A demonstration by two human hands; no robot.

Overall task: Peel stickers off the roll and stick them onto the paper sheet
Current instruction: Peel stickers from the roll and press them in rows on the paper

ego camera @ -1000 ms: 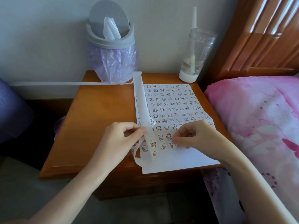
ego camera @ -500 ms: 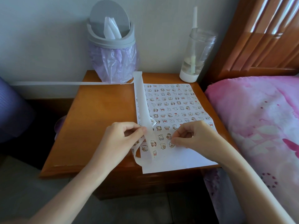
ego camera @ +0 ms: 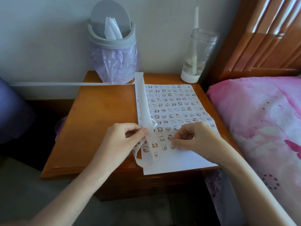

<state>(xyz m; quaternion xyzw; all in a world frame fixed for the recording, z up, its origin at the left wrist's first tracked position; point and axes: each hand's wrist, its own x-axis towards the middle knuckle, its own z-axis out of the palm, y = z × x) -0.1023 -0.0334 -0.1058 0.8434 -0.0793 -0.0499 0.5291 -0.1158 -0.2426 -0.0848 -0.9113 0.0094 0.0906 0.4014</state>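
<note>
The left hand (ego camera: 123,139) has its grip narrow, pinching the sticker strip (ego camera: 143,101) beside the paper sheet's (ego camera: 179,162) left edge. The strip's loose loop hangs over the table's front edge, so a tug could likely drag it across the sheet or fold stickers onto themselves. The right hand (ego camera: 193,136) has its grip pinched on a small sticker (ego camera: 172,146) on the sheet's lower rows; uneven pressing there may set it crooked or creased, and the sheet overhangs the front edge, so it could slide.

A dark purple shape (ego camera: 13,111) sits far left. On the orange wooden table (ego camera: 101,124) stand a grey swing-lid bin (ego camera: 112,39) with a lilac bag and a clear bottle (ego camera: 197,53) with a straw. Right of it are a wooden headboard (ego camera: 260,38) and a pink quilt (ego camera: 260,119).
</note>
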